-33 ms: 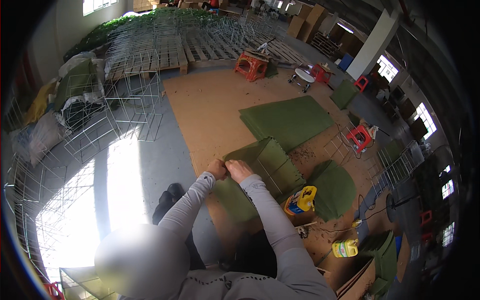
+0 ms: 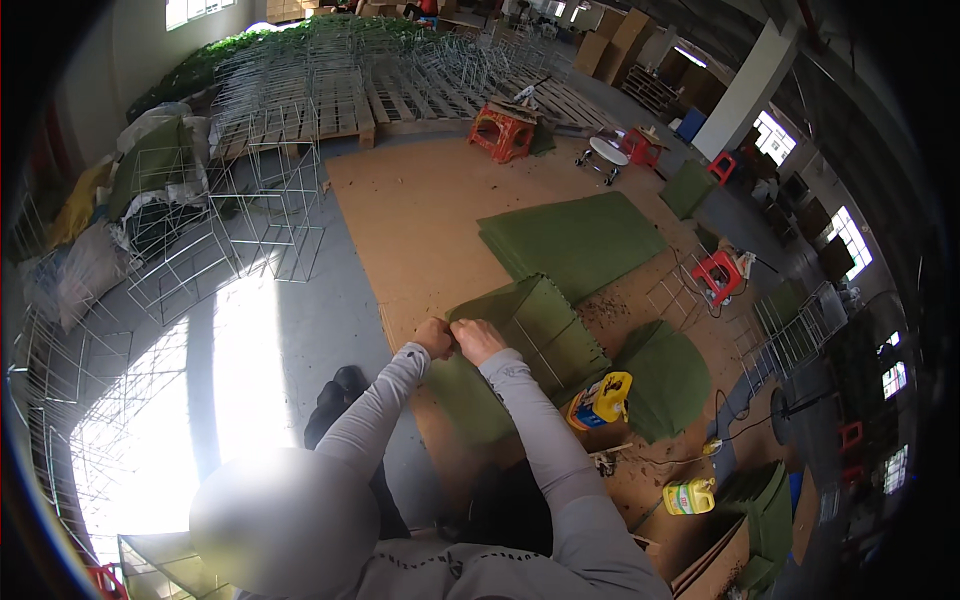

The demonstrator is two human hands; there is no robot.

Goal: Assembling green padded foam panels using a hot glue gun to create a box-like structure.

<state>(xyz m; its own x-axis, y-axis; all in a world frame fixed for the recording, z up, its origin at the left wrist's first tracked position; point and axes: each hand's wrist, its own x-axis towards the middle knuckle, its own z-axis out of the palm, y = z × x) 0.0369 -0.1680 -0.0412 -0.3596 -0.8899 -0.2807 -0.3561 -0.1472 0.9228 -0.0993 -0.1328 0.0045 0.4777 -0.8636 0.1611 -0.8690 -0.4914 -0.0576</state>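
Observation:
A box of green fabric sheet on a thin wire frame (image 2: 540, 335) stands in front of me, its open side facing up. Small dark ties or knots run along its right rim. At its left corner my left hand (image 2: 435, 338) and my right hand (image 2: 478, 340) meet, both closed with the fingers pinched together. What they pinch is too small and too covered to make out. Below my hands a green panel (image 2: 468, 400) of the same material slopes toward me.
Brown cardboard (image 2: 410, 210) covers the floor. Stacked green sheets (image 2: 575, 240) lie beyond the box, a rounded green piece (image 2: 665, 385) to its right. A yellow jug (image 2: 600, 400) stands close by my right arm, another yellow jug (image 2: 690, 496) farther right. Wire frames (image 2: 265, 215) fill the left side.

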